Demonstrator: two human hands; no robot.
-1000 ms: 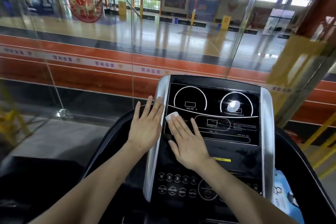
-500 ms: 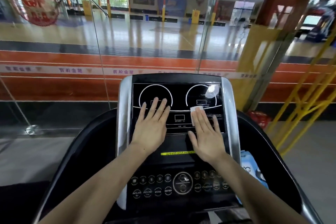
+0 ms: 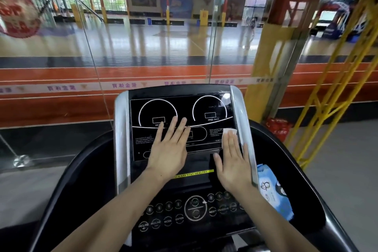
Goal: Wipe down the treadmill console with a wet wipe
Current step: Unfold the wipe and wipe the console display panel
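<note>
The black treadmill console (image 3: 180, 108) with two white dial outlines and silver side rails fills the middle of the head view. My right hand (image 3: 235, 159) lies flat with straight fingers at the panel's right edge, pressing a white wet wipe (image 3: 229, 131) against the glass; only the wipe's top edge shows past my fingertips. My left hand (image 3: 169, 147) rests flat with straight fingers on the centre of the panel, holding nothing.
A blue wet-wipe pack (image 3: 274, 190) lies in the tray to the right of the console. Round buttons (image 3: 195, 207) sit on the lower console. A glass wall (image 3: 102, 47) stands just behind, a yellow railing (image 3: 327, 98) to the right.
My right hand has slid the wipe from the panel's left side across to its right edge. My left hand moved from the left rail onto the panel's centre.
</note>
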